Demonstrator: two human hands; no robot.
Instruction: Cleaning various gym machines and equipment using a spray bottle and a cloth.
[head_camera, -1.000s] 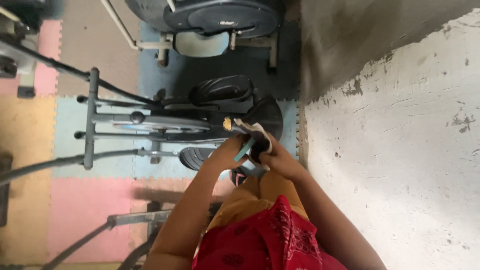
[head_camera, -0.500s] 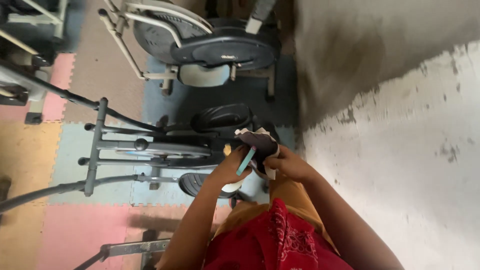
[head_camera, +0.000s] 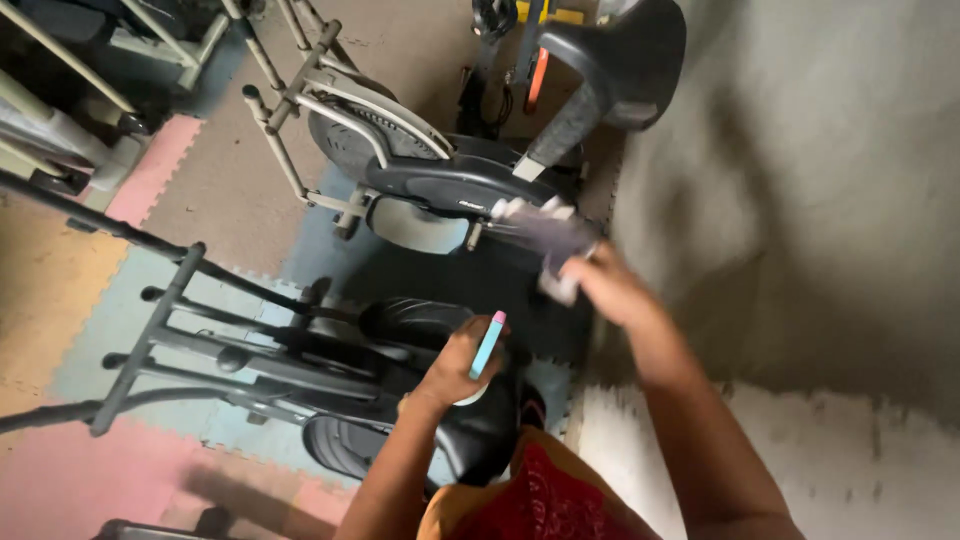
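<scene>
The slim light-blue stick with a pink tip (head_camera: 487, 345), a marker or small tube by its shape, sits in the left hand (head_camera: 455, 368), which is closed around its lower half so that the pink end stands up and tilts slightly right. It looks light, rigid and smooth; I judge it easy to pinch along the barrel, though a smooth plastic body could slip if held only at the tip. The hand hovers above the black padded seat (head_camera: 420, 325) of a grey-framed exercise bike (head_camera: 200, 345), which stands on pastel foam floor tiles (head_camera: 60, 300) in yellow, blue and pink.

To the right, the right hand (head_camera: 610, 290) is raised and grasps a blurred greyish-purple soft item (head_camera: 545, 235), perhaps a cloth or a crumpled pouch with pale edges; motion blur hides its exact form. It seems limp and light, the kind of thing that folds under the fingers, so a full clench at its middle would hold it best. Whether it holds anything inside cannot be told. No open container shows in view.

Behind both hands stands a second exercise machine with a black shroud and grey bars (head_camera: 440, 180). At the far right runs a rough grey concrete wall (head_camera: 820, 200), its lower part painted patchy white. A red patterned garment (head_camera: 550, 500) shows at the bottom edge.
</scene>
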